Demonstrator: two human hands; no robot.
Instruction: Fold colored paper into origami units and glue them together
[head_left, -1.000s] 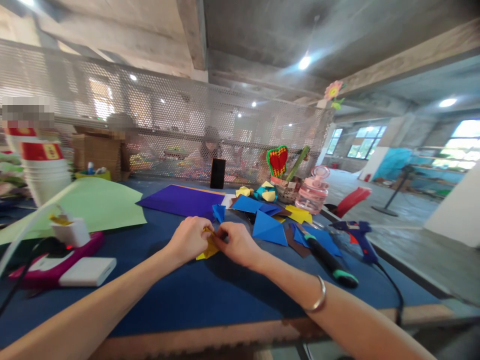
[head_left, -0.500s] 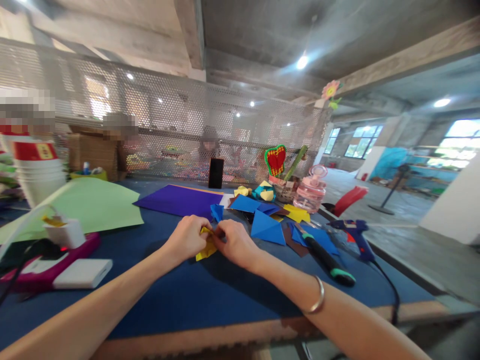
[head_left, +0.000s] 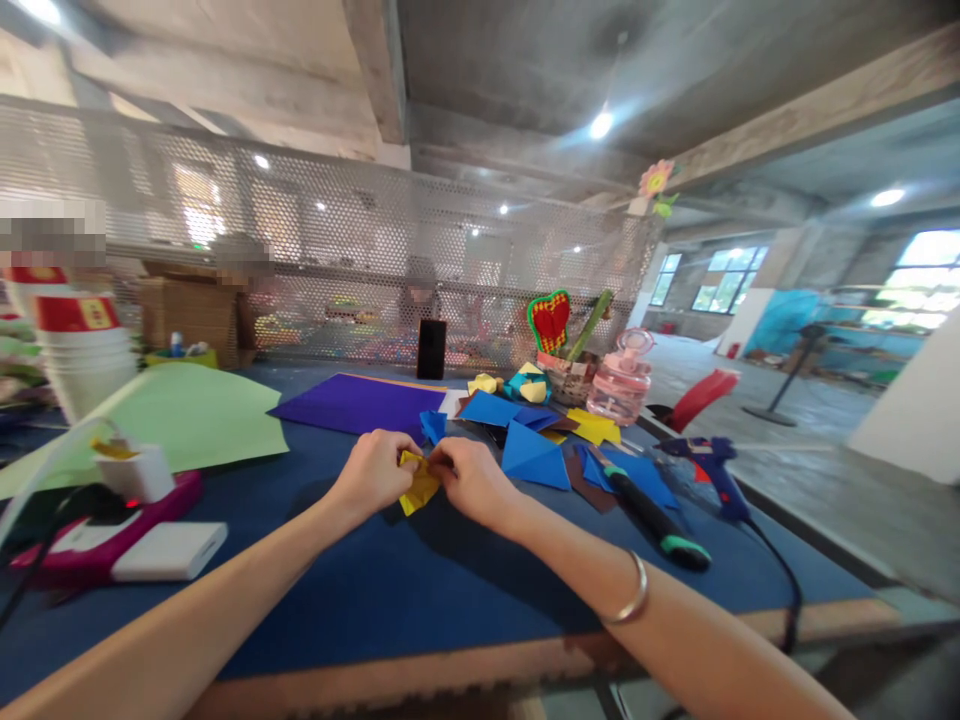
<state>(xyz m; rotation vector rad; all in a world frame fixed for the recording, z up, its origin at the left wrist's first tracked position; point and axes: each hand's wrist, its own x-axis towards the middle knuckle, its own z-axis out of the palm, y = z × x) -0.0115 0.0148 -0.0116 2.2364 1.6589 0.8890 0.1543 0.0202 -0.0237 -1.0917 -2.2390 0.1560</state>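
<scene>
A small folded piece of yellow paper [head_left: 418, 486] is pinched between my two hands, just above the blue table. My left hand [head_left: 380, 468] grips its left edge with the fingers closed. On the opposite side my right hand [head_left: 474, 478] has thumb and fingertips closed on the paper; the fingertips are partly hidden. Right behind the hands stands a small folded blue paper piece [head_left: 433, 426]. To the right of my right hand lie a blue folded paper sheet [head_left: 535, 457] and a black-and-green utility knife [head_left: 652, 515].
A glue gun [head_left: 716, 468] with its cord lies at the right edge. Behind are purple paper [head_left: 360, 402], a pink bottle [head_left: 621, 385] and a phone-like black slab [head_left: 431, 349]. Light green paper [head_left: 195, 420], a magenta power strip [head_left: 176, 498] and paper cups [head_left: 86, 350] occupy the left.
The yellow paper has turned between my fingers and shows a broader face. My hands stay in nearly the same place. The view has shifted slightly.
</scene>
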